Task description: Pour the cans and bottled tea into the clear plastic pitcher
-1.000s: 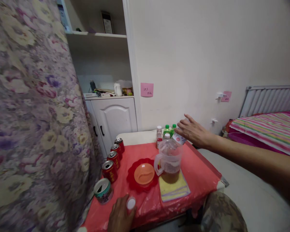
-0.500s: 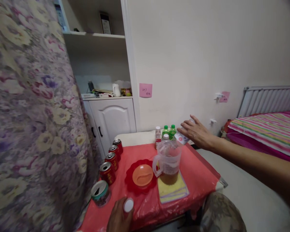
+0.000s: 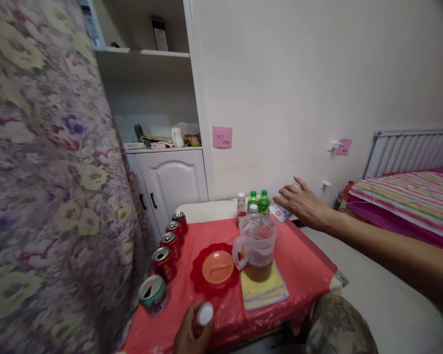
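Head view: right hand [image 3: 300, 202] outstretched

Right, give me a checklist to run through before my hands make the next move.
1. White cap in left hand: ok, held by the fingers.
2. Bottle in right hand: ok, held tilted.
3. Pitcher upright on yellow cloth: ok.
4. Liquid below pitcher's rim: ok.
5. Bottle mouth over pitcher: cannot tell, not clearly visible.
6. Bottle emptied: cannot tell.
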Demonstrator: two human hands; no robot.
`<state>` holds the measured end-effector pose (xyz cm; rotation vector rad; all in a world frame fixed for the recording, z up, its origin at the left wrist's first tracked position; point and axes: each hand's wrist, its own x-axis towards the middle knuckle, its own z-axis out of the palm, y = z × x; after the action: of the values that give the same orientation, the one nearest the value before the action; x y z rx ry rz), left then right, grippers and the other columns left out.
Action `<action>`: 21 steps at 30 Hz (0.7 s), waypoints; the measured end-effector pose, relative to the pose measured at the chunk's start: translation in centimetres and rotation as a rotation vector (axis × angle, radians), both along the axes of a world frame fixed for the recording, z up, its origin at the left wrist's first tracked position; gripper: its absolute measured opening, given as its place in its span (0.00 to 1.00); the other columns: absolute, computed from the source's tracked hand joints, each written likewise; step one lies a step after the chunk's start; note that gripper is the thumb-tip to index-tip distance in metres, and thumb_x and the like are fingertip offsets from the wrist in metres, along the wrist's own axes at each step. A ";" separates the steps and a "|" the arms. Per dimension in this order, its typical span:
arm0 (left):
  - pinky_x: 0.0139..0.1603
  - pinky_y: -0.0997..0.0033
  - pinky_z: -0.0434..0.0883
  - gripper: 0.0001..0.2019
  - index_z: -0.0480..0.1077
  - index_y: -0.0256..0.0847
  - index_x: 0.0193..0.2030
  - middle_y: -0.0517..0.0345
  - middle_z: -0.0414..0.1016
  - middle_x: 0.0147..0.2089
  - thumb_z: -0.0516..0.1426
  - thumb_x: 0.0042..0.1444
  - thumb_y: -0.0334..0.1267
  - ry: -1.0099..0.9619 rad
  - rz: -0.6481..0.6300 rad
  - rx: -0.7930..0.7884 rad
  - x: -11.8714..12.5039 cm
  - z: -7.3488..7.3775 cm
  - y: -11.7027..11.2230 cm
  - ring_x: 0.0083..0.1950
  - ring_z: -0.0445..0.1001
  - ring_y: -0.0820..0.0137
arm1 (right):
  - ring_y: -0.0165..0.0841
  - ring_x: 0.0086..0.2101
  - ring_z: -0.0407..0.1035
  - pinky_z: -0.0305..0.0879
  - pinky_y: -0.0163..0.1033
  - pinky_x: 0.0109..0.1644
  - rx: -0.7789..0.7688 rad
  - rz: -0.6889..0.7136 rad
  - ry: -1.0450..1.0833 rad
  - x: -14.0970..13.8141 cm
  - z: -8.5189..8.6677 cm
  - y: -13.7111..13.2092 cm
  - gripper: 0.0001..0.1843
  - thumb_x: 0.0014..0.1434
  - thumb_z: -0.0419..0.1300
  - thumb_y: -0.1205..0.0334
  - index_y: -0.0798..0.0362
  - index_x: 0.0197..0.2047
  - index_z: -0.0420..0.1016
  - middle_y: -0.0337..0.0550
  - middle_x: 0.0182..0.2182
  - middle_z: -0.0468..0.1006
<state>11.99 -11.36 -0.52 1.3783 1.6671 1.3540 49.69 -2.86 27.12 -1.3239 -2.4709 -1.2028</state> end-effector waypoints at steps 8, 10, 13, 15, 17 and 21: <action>0.51 0.60 0.76 0.31 0.72 0.40 0.44 0.49 0.83 0.43 0.68 0.36 0.58 -0.385 -0.101 -0.050 1.4 0.4 -0.3 0.48 0.81 0.56 | 0.44 0.47 0.69 0.43 0.62 0.65 -0.034 -0.030 0.036 1.2 -0.8 0.5 0.22 0.61 0.50 0.75 0.50 0.56 0.70 0.48 0.43 0.78; 0.53 0.58 0.75 0.32 0.73 0.39 0.44 0.47 0.83 0.45 0.68 0.35 0.59 -0.412 -0.118 -0.063 1.5 0.9 -0.6 0.49 0.80 0.54 | 0.44 0.47 0.70 0.43 0.62 0.64 -0.048 -0.039 0.067 1.9 -1.3 0.8 0.24 0.60 0.51 0.76 0.50 0.57 0.69 0.47 0.43 0.78; 0.55 0.56 0.74 0.32 0.75 0.39 0.45 0.46 0.83 0.46 0.68 0.36 0.59 -0.395 -0.150 -0.081 1.6 1.9 -1.0 0.51 0.80 0.52 | 0.44 0.48 0.70 0.42 0.63 0.64 -0.071 -0.050 0.115 2.8 -2.2 1.0 0.28 0.56 0.52 0.77 0.50 0.59 0.67 0.48 0.46 0.78; 0.56 0.55 0.74 0.32 0.76 0.40 0.45 0.46 0.83 0.47 0.68 0.37 0.59 -0.368 -0.179 -0.093 1.7 2.8 -1.3 0.52 0.80 0.52 | 0.45 0.48 0.71 0.42 0.65 0.64 -0.099 -0.056 0.155 3.2 -2.6 1.1 0.30 0.53 0.55 0.76 0.50 0.59 0.67 0.49 0.47 0.78; 0.56 0.54 0.74 0.31 0.77 0.40 0.45 0.46 0.83 0.47 0.67 0.37 0.59 -0.360 -0.200 -0.103 1.8 3.5 -1.5 0.52 0.80 0.51 | 0.47 0.50 0.71 0.44 0.67 0.64 -0.123 -0.069 0.233 3.5 -3.0 0.9 0.30 0.53 0.58 0.72 0.50 0.60 0.66 0.50 0.50 0.78; 0.57 0.53 0.74 0.31 0.78 0.40 0.46 0.46 0.83 0.47 0.68 0.37 0.58 -0.384 -0.226 -0.114 2.0 4.2 -1.8 0.53 0.79 0.51 | 0.49 0.49 0.72 0.59 0.61 0.59 -0.245 -0.064 0.548 4.7 -4.0 0.0 0.33 0.51 0.64 0.59 0.51 0.61 0.66 0.52 0.50 0.78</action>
<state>14.04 -13.15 3.67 1.1191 1.2745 1.2765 54.36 -2.83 23.10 -1.5434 -2.2231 -0.4560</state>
